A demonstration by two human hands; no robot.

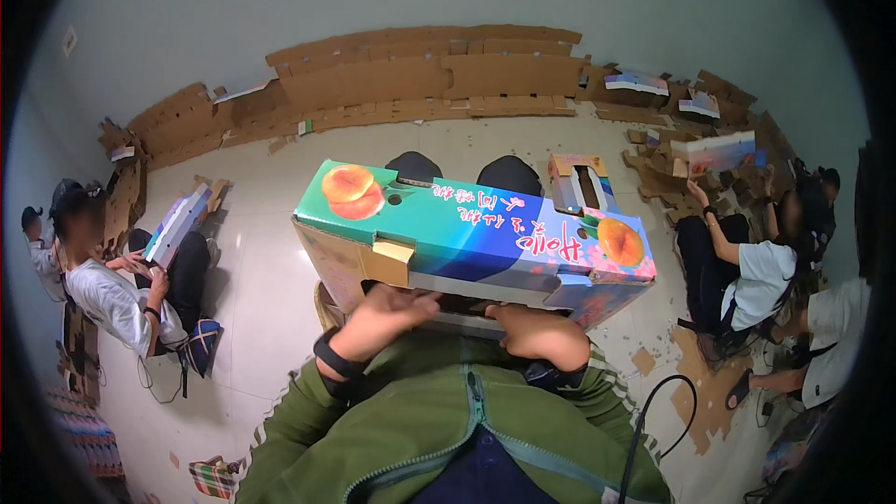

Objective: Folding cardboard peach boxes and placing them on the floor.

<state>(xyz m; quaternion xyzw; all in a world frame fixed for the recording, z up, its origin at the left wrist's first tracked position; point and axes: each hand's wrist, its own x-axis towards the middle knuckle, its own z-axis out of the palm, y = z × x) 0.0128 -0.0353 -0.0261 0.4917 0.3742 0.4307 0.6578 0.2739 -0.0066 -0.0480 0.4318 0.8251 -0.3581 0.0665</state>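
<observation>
A printed cardboard fruit box (476,224) lies across my lap, its peach-decorated side facing up. It bears writing and small round holes. Along its near edge a brown folded flap (392,260) sticks out on the left, and a pale flap (575,281) sits on the right. My left hand (392,315) is at the left end of the long opening (462,304), with blurred fingers spread over it. My right hand (535,332) rests at the opening's right part; its fingertips are at the edge, and whether they pinch the cardboard is unclear.
Another printed box (582,182) stands on the floor beyond my right knee. Flattened brown cardboard (364,84) leans along the wall. Seated people handle cardboard at left (133,294) and right (742,252). A black cable (693,399) loops beside my right arm. Cardboard scraps (700,378) litter the floor.
</observation>
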